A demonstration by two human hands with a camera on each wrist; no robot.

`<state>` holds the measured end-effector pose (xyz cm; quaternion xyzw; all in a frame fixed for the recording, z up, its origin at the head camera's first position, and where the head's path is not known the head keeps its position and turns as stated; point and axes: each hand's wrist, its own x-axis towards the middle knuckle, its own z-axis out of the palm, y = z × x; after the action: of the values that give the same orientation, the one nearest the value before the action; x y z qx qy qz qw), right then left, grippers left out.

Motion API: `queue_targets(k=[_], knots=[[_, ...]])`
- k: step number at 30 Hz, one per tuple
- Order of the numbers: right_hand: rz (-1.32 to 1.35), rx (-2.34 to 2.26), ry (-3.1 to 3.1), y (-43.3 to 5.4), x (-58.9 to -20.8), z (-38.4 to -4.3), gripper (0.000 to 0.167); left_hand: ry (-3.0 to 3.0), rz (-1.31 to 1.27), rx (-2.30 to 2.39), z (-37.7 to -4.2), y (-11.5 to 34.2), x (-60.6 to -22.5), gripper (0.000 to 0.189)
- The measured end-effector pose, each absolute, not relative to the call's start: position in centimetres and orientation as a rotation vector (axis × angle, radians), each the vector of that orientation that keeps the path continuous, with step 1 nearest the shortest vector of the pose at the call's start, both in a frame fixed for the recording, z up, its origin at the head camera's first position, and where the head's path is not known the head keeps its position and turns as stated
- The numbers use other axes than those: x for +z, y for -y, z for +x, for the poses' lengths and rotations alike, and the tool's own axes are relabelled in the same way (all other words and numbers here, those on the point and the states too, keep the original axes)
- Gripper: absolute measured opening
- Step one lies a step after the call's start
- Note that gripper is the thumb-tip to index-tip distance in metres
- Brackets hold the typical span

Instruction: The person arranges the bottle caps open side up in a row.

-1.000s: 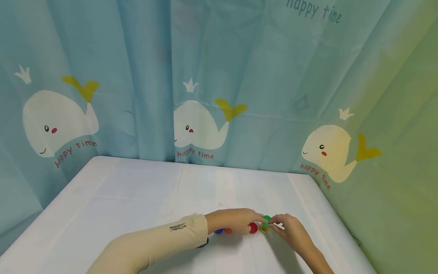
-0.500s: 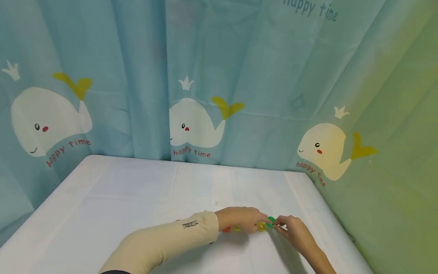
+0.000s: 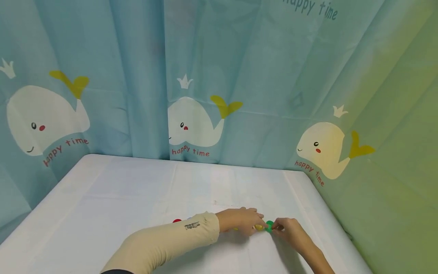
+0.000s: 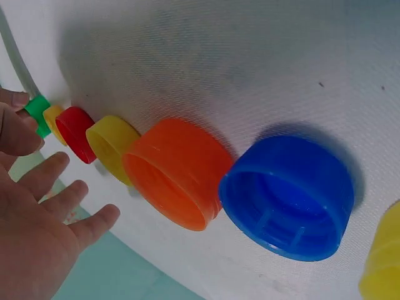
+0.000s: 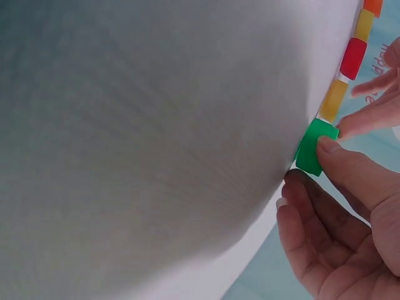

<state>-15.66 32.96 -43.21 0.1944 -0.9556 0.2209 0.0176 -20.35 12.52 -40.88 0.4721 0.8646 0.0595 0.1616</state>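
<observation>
A green bottle cap [image 3: 269, 225] stands at the right end of a row of coloured caps on the white table. My right hand [image 3: 290, 231] pinches it, the thumb on its side and a fingertip at its lower edge in the right wrist view. My left hand [image 3: 242, 220] reaches over the row with fingers spread, one fingertip touching the green cap's far side. Beside the green cap sits a small yellow cap [image 5: 334, 100], then a red cap [image 5: 354, 59]. In the left wrist view another yellow cap [image 4: 114, 149], an orange cap [image 4: 178, 172] and a blue cap [image 4: 289, 197] continue the line.
One more yellow cap [image 4: 382, 259] shows at the left wrist view's right edge. Past the left sleeve [image 3: 171, 239], a red cap [image 3: 176, 220] peeks out. The white table [image 3: 137, 186] ends at a whale-print curtain [image 3: 273, 76].
The green cap has come down from above the small yellow cap to a spot right of it, guided by my right hand. My left hand has shifted slightly right, its fingers spreading.
</observation>
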Motion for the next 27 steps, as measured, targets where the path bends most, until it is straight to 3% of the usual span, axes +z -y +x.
queue_targets(k=[16, 27], knots=[[0.603, 0.75, 2.982, -32.7, -43.2, -16.2, 0.015, -2.503, 1.389, 0.173, -20.8, -11.2, -40.4, 0.052], [0.49, 0.784, 3.027, -32.7, -43.4, -16.3, 0.021, -2.593, 1.247, 0.265, -22.5, -6.2, -40.2, 0.052]])
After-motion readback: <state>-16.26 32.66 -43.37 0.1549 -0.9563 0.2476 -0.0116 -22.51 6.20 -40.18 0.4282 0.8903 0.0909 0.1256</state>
